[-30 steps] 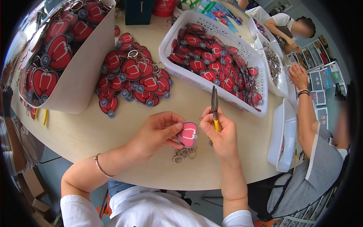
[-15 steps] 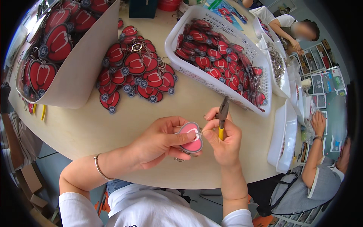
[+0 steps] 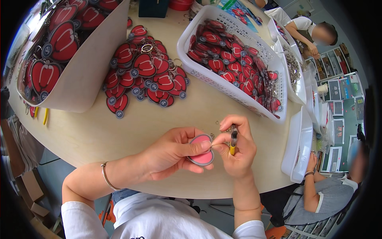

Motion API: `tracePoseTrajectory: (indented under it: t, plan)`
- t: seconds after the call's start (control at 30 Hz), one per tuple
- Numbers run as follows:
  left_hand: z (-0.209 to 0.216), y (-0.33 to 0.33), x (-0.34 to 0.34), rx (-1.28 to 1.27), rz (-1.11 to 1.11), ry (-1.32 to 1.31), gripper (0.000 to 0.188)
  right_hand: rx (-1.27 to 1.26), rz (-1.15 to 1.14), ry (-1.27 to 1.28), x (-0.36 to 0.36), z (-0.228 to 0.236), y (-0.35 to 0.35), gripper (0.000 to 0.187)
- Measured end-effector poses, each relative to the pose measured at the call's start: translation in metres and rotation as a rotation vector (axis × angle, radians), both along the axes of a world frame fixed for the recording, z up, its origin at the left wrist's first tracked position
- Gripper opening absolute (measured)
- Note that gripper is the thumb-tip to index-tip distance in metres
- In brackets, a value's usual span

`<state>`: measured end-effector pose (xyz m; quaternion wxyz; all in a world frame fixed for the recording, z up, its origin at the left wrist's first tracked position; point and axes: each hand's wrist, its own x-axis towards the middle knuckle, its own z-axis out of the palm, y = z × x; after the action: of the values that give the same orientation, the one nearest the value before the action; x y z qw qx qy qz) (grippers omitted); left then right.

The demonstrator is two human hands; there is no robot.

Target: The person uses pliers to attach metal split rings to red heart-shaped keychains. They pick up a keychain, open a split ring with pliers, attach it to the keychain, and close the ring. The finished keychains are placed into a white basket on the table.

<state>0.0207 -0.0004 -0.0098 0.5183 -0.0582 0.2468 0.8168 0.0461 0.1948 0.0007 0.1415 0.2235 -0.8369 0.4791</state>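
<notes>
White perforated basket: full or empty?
Partly full: red tags heap inside the basket, with bare inner wall showing beside them.

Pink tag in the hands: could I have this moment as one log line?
left hand: holds pink tag | right hand: at tag's edge, holds pliers | nearby: heap of red tags, white basket

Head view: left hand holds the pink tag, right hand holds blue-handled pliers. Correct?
No: the pliers are yellow-handled, not blue-handled, as the head view shows. The left hand does hold the pink tag, and the right hand has the pliers.
</notes>
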Motion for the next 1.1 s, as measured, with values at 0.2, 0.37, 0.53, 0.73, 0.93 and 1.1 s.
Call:
tracePoseTrajectory:
  t: [0.2,0.37,0.53,0.73,0.93,1.1]
  plan:
    - [0.000,0.000,0.001,-0.026,0.010,0.115,0.025,-0.037,0.003,-0.027,0.004,0.004,-0.001,0.026]
    - [0.003,-0.002,0.002,-0.042,0.056,0.294,0.027,-0.036,0.006,-0.007,0.005,0.009,-0.001,0.022]
    - [0.005,-0.003,0.009,-0.194,0.308,0.935,0.019,-0.163,-0.001,-0.164,0.011,0.019,0.000,0.014]
    - [0.010,-0.005,0.004,-0.332,0.397,1.414,0.016,-0.204,0.100,-0.386,0.013,0.026,0.004,0.017]
    - [0.002,-0.002,-0.003,-0.362,0.527,1.707,0.027,-0.145,0.067,-0.381,0.015,0.030,0.002,0.014]
    - [0.009,-0.002,0.003,-0.591,0.521,1.782,0.032,-0.088,-0.067,-0.145,0.021,0.023,-0.006,0.012]
